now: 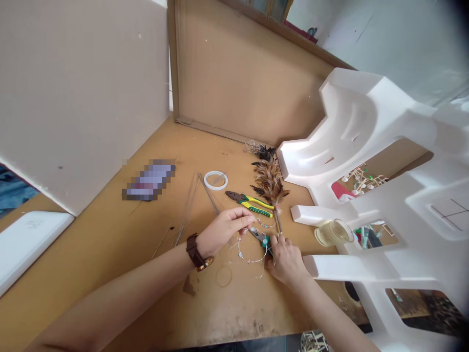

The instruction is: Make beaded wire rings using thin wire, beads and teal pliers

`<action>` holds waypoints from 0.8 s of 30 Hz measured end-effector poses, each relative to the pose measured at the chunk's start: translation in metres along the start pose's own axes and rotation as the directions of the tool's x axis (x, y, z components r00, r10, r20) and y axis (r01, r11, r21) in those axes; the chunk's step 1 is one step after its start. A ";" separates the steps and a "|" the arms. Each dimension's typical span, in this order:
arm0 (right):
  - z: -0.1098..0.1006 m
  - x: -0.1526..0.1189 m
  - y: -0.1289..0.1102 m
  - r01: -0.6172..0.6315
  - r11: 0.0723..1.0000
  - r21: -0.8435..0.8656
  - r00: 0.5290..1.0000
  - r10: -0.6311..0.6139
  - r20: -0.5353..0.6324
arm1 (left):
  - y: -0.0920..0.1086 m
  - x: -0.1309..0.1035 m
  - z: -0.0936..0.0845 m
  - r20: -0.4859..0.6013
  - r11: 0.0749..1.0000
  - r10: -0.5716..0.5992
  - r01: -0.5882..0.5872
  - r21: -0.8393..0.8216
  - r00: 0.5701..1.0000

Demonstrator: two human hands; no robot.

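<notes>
A thin wire ring with small beads [241, 254] hangs between my two hands over the wooden table. My left hand [223, 229], with a brown-strapped watch at its wrist, pinches the ring's upper left part between thumb and fingers. My right hand [286, 256] is closed round the teal handle of small pliers [259, 236], whose jaws point toward my left hand's fingertips. Just beyond lie yellow-green pliers [256, 206] and a bundle of brown feathers [270, 178] on a stick. Whether the small pliers' jaws grip the wire is too small to tell.
A white ring [216, 181] and loose thin wires [188, 208] lie on the table [120, 254]. A glass jar [334, 232] stands right, beside large white foam pieces [326, 266]. Cardboard panels [249, 73] rise behind. A blurred flat object [150, 180] lies left.
</notes>
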State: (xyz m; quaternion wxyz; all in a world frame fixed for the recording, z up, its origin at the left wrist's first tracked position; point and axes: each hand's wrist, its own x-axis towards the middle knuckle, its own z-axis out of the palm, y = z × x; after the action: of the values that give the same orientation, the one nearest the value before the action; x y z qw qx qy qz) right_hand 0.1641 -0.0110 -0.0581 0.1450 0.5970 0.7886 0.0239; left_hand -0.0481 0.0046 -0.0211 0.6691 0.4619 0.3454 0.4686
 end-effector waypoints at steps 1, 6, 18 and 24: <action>-0.001 0.001 0.005 0.016 0.999 0.048 1.000 -0.017 0.003 | 0.002 -0.001 0.000 0.014 1.000 -0.003 0.003 0.012 1.000; -0.012 -0.004 0.047 -0.042 0.776 0.629 0.998 0.005 0.061 | 0.012 -0.004 -0.002 0.052 0.997 0.039 -0.042 0.072 0.998; -0.061 -0.055 0.033 -0.150 -0.508 0.848 0.960 -0.279 0.003 | 0.004 0.001 -0.005 -0.080 0.995 0.090 -0.086 0.056 0.993; -0.079 -0.057 0.036 0.077 0.365 0.928 0.982 -0.189 -0.008 | 0.005 0.001 -0.006 -0.131 0.996 0.031 -0.019 0.092 0.991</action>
State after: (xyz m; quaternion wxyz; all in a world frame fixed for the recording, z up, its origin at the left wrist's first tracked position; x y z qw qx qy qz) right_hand 0.1914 -0.0440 0.0360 -0.1721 0.5107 0.7045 -0.4617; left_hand -0.0543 0.0080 -0.0181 0.6172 0.4638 0.4040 0.4907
